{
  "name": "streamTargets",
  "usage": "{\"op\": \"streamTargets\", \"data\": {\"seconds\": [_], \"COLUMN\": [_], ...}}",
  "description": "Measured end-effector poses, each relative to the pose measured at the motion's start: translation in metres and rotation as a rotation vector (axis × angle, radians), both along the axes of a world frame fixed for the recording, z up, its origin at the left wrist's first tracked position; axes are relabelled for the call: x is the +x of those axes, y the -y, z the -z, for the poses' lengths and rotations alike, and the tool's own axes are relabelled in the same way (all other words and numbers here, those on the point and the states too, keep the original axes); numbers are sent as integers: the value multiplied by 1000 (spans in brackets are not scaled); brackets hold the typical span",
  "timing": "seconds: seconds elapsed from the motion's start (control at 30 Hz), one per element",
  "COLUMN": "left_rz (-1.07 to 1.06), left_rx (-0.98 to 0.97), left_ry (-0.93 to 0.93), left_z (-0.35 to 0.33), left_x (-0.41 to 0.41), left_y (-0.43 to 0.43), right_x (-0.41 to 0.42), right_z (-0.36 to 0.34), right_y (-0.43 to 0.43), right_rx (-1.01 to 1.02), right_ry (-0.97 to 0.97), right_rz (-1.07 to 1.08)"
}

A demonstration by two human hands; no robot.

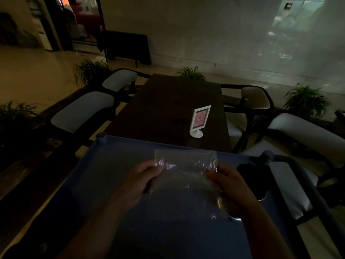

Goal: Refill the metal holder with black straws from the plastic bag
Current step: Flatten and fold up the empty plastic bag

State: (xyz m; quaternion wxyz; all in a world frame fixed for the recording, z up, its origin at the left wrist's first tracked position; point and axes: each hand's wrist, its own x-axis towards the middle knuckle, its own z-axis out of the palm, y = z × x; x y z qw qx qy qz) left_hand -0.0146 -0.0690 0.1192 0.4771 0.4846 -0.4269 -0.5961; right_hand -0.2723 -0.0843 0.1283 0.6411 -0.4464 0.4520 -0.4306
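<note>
Both hands, left [139,181] and right [233,186], pinch a clear plastic bag [183,176] by its sides above the blue counter [104,176], its long axis running away from the person.

Blue cart top [115,184]: metal holder [255,182] w/ black straws [246,168] at right edge.

Two hands, left hand [139,181] and right hand [232,187]; one plastic bag [184,176]; one holder of black straws [254,179]; one sign stand [199,120]; one blue counter [115,165]; four chairs; four plants.
</note>
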Motion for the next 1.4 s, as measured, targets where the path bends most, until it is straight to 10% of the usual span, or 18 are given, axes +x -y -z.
{"op": "streamTargets", "data": {"seconds": [0.3, 0.57, 0.83, 1.13, 1.4], "left_rz": [161, 54, -112, 77, 330], "left_rx": [34, 5, -17, -211, 8], "left_ry": [-490, -541, -362, 177, 327], "left_z": [3, 0, 2, 3, -4], "left_x": [6, -3, -11, 3, 22], "left_y": [7, 9, 8, 13, 11], "right_x": [-6, -9, 2, 3, 3], "right_z": [5, 10, -1, 3, 5], "right_y": [4, 9, 2, 7, 14], "right_rx": [-6, 21, 3, -111, -101], "right_ry": [205, 320, 270, 49, -65], "right_rz": [-30, 3, 92, -25, -80]}}
